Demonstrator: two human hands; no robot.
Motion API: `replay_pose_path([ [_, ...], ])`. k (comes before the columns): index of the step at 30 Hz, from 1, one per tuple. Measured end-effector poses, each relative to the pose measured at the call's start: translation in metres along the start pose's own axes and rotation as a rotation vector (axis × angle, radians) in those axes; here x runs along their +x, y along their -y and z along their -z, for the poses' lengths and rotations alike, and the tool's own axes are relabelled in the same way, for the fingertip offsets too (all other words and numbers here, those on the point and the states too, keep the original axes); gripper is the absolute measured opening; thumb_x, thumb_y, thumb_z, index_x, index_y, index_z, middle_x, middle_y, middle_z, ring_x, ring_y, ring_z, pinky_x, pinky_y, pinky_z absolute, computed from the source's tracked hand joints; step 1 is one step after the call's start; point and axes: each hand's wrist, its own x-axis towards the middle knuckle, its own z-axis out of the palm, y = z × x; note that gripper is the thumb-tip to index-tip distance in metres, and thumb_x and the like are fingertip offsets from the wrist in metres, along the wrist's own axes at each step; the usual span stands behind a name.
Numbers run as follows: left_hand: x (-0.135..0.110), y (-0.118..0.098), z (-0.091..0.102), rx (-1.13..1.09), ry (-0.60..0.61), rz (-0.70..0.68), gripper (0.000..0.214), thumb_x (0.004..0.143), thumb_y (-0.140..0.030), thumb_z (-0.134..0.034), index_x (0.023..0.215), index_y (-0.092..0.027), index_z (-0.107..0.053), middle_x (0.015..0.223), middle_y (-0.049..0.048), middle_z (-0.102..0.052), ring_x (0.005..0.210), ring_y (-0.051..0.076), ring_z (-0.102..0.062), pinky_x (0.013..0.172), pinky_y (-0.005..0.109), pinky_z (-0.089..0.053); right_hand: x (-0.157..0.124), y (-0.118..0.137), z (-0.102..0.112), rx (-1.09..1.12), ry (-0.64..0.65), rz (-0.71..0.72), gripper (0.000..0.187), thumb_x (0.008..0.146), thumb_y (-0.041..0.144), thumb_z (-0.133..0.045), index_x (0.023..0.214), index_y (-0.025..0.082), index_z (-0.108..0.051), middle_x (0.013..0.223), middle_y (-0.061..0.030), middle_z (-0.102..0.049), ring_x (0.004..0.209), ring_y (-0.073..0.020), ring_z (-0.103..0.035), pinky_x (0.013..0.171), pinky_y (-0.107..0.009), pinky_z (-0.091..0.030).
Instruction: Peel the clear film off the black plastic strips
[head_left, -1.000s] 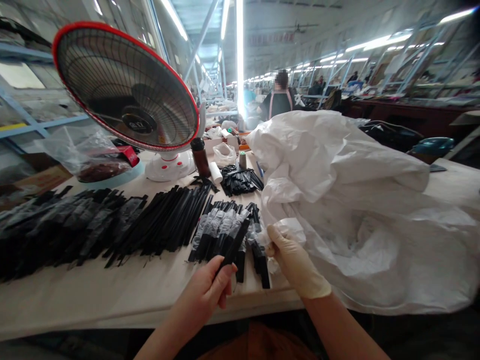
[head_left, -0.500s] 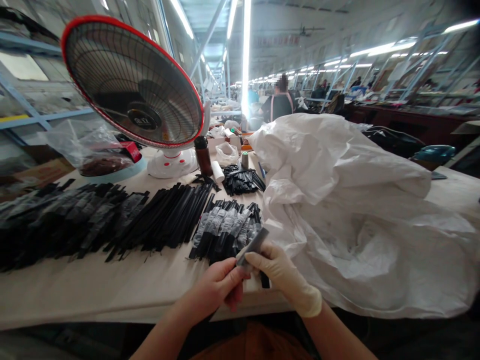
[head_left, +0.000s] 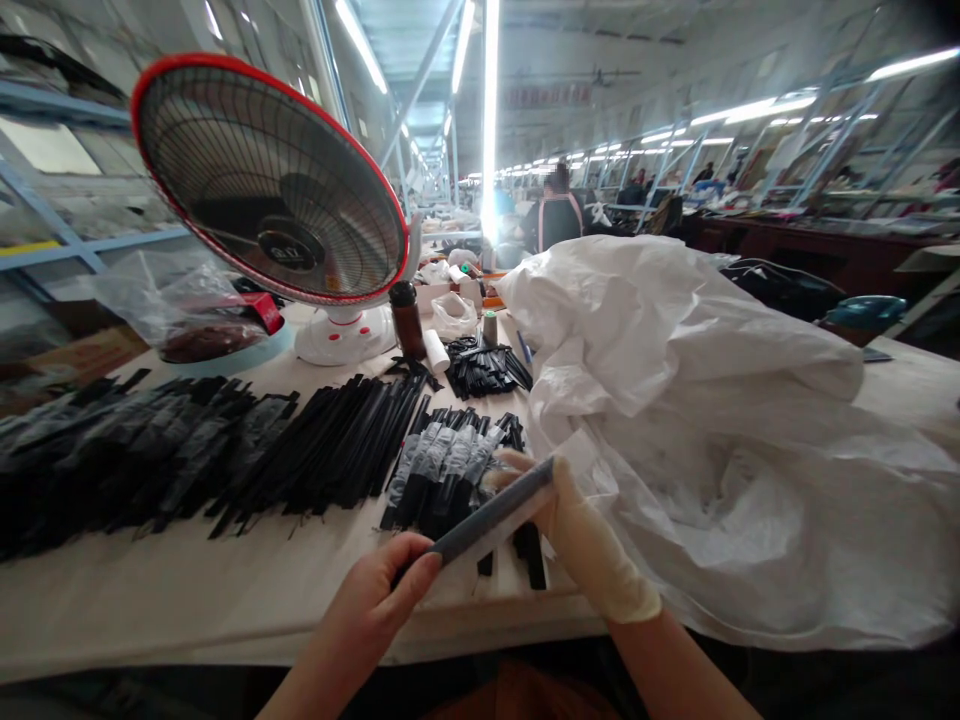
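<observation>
A long dark strip in a clear sleeve [head_left: 491,518] is stretched between both hands above the table's near edge. My left hand [head_left: 379,600], bare, pinches its near end. My right hand [head_left: 581,535], in a pale glove, grips its far end beside the big white sack [head_left: 720,420]. Just behind the strip lies a small pile of sleeved black strips [head_left: 450,470]. Further left, rows of black strips [head_left: 225,450] cover the table [head_left: 225,590].
A red-rimmed fan [head_left: 274,185] stands at the back left, with a dark bottle [head_left: 407,320] and a white roll beside it. A clear bag [head_left: 180,305] lies at far left. A smaller heap of black strips [head_left: 484,365] sits behind. A person works far off.
The hands came together and then drew apart along the strip. It now lies stretched between them, with the right hand further from me and the left hand nearer.
</observation>
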Motion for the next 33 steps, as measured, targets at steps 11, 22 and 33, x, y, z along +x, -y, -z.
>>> replay_pose_path([
  [11,0.02,0.012,0.007,0.116,-0.088,-0.09,0.033,0.086,-0.045,-0.041,0.077,-0.018,-0.058,0.057,-0.0037,-0.052,0.053,0.014,-0.051,0.053,0.024,-0.039,0.005,-0.014,-0.037,1.177,-0.097,-0.293,0.058,0.074,0.065,-0.056,0.107,0.018,-0.065,0.098,-0.0098,-0.072,0.093,-0.0238,-0.065,0.082,-0.037,-0.048],
  [22,0.149,0.082,0.041,0.421,-0.17,0.054,0.031,0.082,-0.038,-0.049,0.062,-0.016,-0.059,0.065,0.0025,-0.064,0.065,0.017,-0.059,0.066,0.029,-0.043,0.038,-0.11,0.01,0.735,-0.348,-0.544,0.043,0.068,0.047,-0.063,0.101,0.019,-0.059,0.074,-0.0033,-0.071,0.056,-0.0146,-0.061,0.047,-0.023,-0.041],
  [33,0.172,0.091,0.044,0.364,0.002,0.204,0.087,0.059,-0.075,-0.055,0.11,-0.005,-0.062,0.114,0.0229,-0.066,0.104,0.038,-0.061,0.08,0.035,-0.046,0.043,-0.127,0.023,0.084,-0.031,-0.39,0.056,0.067,0.055,-0.063,0.104,0.013,-0.065,0.115,-0.0147,-0.065,0.114,-0.0306,-0.055,0.102,-0.041,-0.035],
])
